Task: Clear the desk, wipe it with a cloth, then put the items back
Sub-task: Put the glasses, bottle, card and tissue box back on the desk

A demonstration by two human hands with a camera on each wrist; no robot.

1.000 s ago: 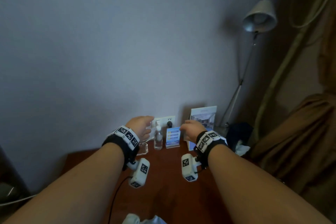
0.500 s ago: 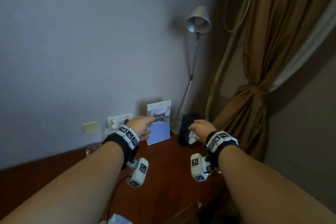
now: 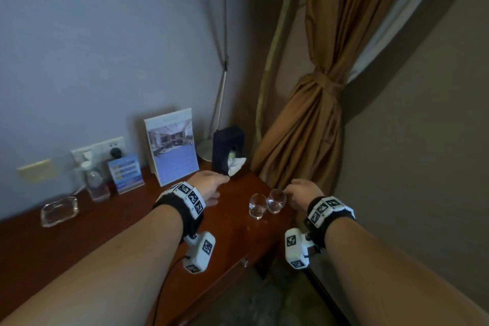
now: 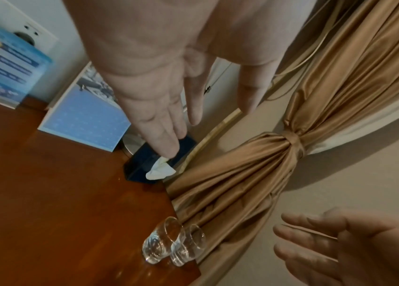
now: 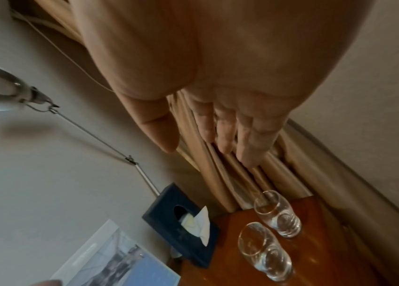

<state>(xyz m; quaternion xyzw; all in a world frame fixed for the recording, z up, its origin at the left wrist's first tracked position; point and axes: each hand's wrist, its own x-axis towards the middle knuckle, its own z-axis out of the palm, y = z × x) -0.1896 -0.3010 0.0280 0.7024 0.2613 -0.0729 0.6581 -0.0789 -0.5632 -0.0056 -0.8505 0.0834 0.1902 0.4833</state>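
Observation:
The red-brown wooden desk (image 3: 119, 233) fills the lower left of the head view. My left hand (image 3: 213, 186) reaches with straight fingers toward the dark blue tissue box (image 3: 228, 144) in the back corner. In the left wrist view the left hand (image 4: 193, 120) hovers just short of the tissue box (image 4: 139, 160) and its white tissue (image 4: 160, 170). Two empty clear glasses (image 3: 258, 205) stand together near the desk's right edge. My right hand (image 3: 297, 190) is beside them, and in the right wrist view it (image 5: 198, 147) hangs open above the glasses (image 5: 276, 212) without touching them.
Along the wall stand a tall photo card (image 3: 172, 145), a small blue card (image 3: 126, 173) and a clear pump bottle (image 3: 96, 182). A glass ashtray (image 3: 59, 210) lies left. A lamp pole (image 3: 225, 61) rises behind the tissue box; a tied brown curtain (image 3: 317, 114) hangs right.
The view has swung right along the desk. Both hands moved right, away from the bottle and blue card: the left to the tissue box, the right to the glasses.

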